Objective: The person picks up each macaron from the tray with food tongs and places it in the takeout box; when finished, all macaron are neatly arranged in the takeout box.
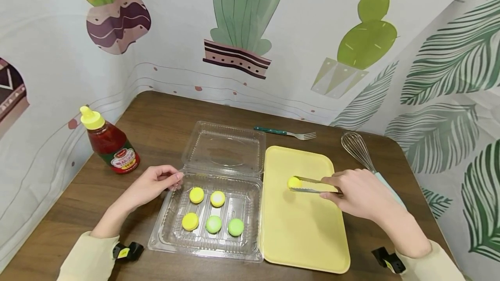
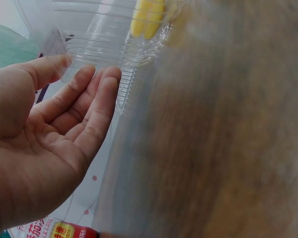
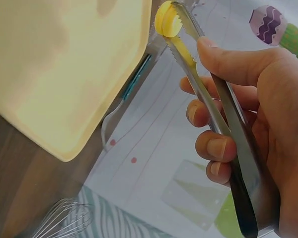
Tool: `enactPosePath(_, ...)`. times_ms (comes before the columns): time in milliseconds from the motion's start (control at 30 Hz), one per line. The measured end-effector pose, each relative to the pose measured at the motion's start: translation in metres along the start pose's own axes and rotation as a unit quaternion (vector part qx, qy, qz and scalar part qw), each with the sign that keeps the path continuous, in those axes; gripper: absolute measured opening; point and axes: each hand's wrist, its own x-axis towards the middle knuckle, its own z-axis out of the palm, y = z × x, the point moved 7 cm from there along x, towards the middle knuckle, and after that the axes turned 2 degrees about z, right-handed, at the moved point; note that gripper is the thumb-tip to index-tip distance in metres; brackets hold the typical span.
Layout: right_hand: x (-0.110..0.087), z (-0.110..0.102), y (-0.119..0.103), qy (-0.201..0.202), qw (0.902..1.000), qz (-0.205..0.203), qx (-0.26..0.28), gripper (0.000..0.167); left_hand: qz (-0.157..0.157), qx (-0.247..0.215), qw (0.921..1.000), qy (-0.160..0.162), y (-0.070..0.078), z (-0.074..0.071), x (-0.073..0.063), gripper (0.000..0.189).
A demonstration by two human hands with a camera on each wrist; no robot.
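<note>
My right hand grips metal tongs, whose serrated tips pinch a yellow macaron above the yellow tray. At the far left corner of an opened clear plastic container, my left hand pinches the rim between thumb and fingers. Inside the container's base sit yellow macarons and green macarons, in two rows. The container's lid lies folded back behind the base. In the left wrist view, a yellow macaron shows through the container's wall.
A red sauce bottle with a yellow cap stands at the left. Behind the tray lies a green-handled fork. A whisk rests on the right, partly behind my right hand. A patterned cloth hangs along the table's back edge.
</note>
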Motion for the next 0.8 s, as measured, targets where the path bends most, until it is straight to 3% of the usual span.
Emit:
enactPosePath(500, 0.025, -0.015, -0.030, 0.010, 0.9992, -0.034, -0.020, 0.022, 0.003, -0.001, 1.0000, 0.003, 0.002, -0.001, -0.001, 0.024)
enactPosePath(800, 0.040, -0.012, -0.048, -0.010, 0.9985, -0.048, -0.024, 0.028, 0.003, -0.005, 1.0000, 0.005, 0.005, -0.001, -0.002, 0.024)
